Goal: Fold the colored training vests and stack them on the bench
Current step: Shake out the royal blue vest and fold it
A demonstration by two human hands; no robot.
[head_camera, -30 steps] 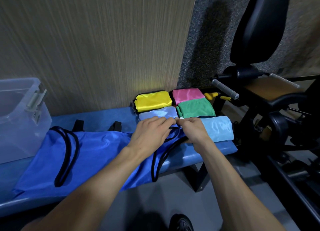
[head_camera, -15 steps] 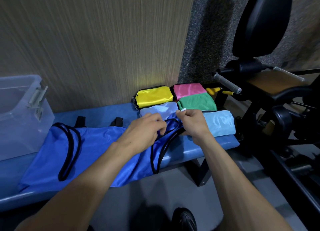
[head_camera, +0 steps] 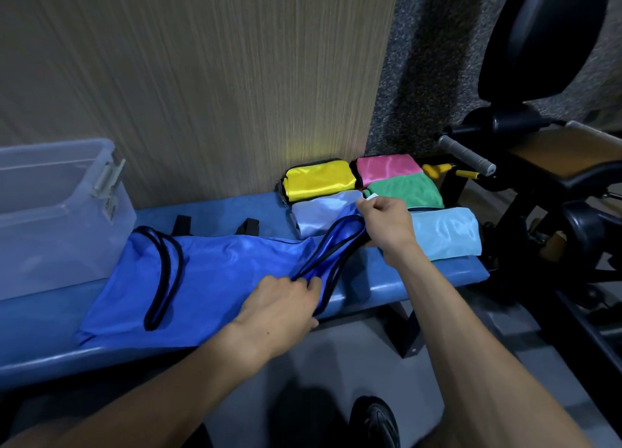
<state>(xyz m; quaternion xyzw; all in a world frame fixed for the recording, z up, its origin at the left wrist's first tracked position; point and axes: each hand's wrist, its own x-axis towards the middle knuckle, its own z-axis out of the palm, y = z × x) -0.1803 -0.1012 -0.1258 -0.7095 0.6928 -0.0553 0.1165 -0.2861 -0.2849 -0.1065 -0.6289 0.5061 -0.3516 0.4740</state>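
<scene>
A blue padded table (head_camera: 420, 279) stands against a wood-grain wall panel (head_camera: 202, 77), with dark carpeted wall and black gym equipment (head_camera: 538, 43) to the right. A royal-blue training vest (head_camera: 218, 279) with black trim lies spread lengthwise along the table, its near edge hanging slightly over the front. The left hand (head_camera: 279, 308) rests on the vest near its front edge, fingers curled and pinching the black-trimmed strap loop. The right hand (head_camera: 387, 223) grips the far end of the same loop at the back of the table, fingers closed around the fabric. Folded vests sit grouped at the right end of the table: yellow vest (head_camera: 318, 183), pink vest (head_camera: 387, 168), green vest (head_camera: 407, 191), pale-blue vest (head_camera: 319, 215) and light-blue vest (head_camera: 447, 232), touching one another. A clear plastic bin (head_camera: 50, 212) stands at the left end. A black shoe (head_camera: 373, 424) shows on the floor below.
</scene>
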